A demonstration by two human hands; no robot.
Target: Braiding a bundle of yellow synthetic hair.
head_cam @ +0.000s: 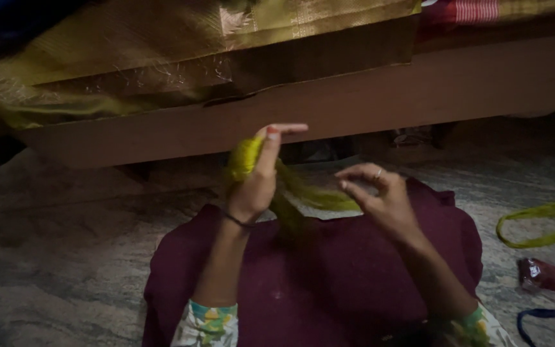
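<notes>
My left hand (258, 177) is raised above a dark maroon cloth (329, 276) and grips a bundle of yellow-green threads (245, 157). The threads run down and to the right as a strand (319, 198) to my right hand (380, 196). There the thumb and forefinger pinch the strand's end. A ring sits on one finger of my right hand, and a thin dark band circles my left wrist. Both sleeves are floral.
A low wooden bed frame (354, 103) crosses the top, with a golden-olive fabric (162, 51) hanging over its edge. On the stone floor at the right lie a loose yellow-green strand (541, 225), a small red packet (544, 275) and a blue cord (547, 315).
</notes>
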